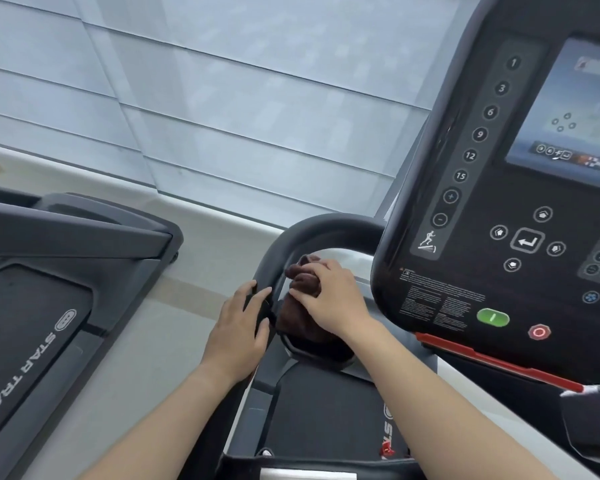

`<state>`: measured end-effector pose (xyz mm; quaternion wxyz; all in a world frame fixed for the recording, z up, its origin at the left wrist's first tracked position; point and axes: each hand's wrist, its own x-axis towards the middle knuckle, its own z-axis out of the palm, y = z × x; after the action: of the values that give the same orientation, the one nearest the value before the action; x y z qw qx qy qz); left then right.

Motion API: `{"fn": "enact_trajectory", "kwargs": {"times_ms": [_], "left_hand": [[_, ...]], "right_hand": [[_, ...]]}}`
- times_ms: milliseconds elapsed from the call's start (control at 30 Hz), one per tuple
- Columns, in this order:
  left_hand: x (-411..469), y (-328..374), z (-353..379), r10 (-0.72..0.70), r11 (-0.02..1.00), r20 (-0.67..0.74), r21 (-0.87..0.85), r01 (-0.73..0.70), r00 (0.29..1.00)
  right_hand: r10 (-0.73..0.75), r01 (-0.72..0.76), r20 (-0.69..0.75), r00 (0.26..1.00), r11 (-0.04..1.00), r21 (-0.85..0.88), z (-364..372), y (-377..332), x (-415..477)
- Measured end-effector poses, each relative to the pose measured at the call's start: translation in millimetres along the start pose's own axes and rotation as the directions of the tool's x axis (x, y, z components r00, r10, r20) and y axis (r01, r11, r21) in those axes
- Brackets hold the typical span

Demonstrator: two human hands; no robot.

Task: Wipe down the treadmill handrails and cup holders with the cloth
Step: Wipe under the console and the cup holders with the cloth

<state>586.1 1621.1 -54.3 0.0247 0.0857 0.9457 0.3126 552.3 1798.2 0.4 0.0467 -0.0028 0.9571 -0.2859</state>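
A dark brown cloth (pixel 300 311) is bunched in the cup holder (pixel 321 353) just left of the treadmill console. My right hand (pixel 329 294) presses down on the cloth and grips its top folds. My left hand (pixel 239 329) is wrapped around the curved black left handrail (pixel 321 226), fingers over the bar, right beside the cloth. The handrail loops from my left hand up and round to the console. The lower part of the cloth is hidden inside the holder.
The black console (pixel 492 244) with screen, number keys, a green start button (pixel 492 317) and a red stop button (pixel 539 332) rises at the right. A red safety bar (pixel 492 360) runs under it. A second treadmill (pixel 49 289) stands at the left across a floor gap.
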Motion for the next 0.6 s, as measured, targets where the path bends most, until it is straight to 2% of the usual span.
{"fn": "enact_trajectory", "kwargs": {"times_ms": [67,133,267,367,500,600], "left_hand": [[0,0,0,0.004,1.0,-0.012,-0.019,-0.004,1.0],[1,0,-1,0.011,1.0,-0.027,-0.025,-0.011,1.0],[1,-1,-1,0.018,0.999,-0.036,-0.038,-0.02,0.999],[2,-2,0,0.02,0.999,-0.036,-0.049,-0.022,0.999],[1,-3,-1,0.024,0.999,-0.027,-0.048,-0.025,0.999],[1,-3,-1,0.029,0.999,-0.018,-0.04,-0.03,0.999]], "right_hand": [[-0.016,0.021,0.08,0.997,0.998,-0.06,2,0,-1],[-0.039,0.043,0.101,0.994,0.998,-0.041,-1,1,-7],[-0.07,0.068,0.066,0.995,0.997,0.036,-15,0,-20],[-0.106,0.105,0.038,0.994,0.994,0.027,-14,-7,-34],[-0.082,0.107,0.165,0.983,0.983,-0.151,10,-3,-64],[-0.118,0.132,0.082,0.99,0.971,-0.201,17,11,-81]]}}
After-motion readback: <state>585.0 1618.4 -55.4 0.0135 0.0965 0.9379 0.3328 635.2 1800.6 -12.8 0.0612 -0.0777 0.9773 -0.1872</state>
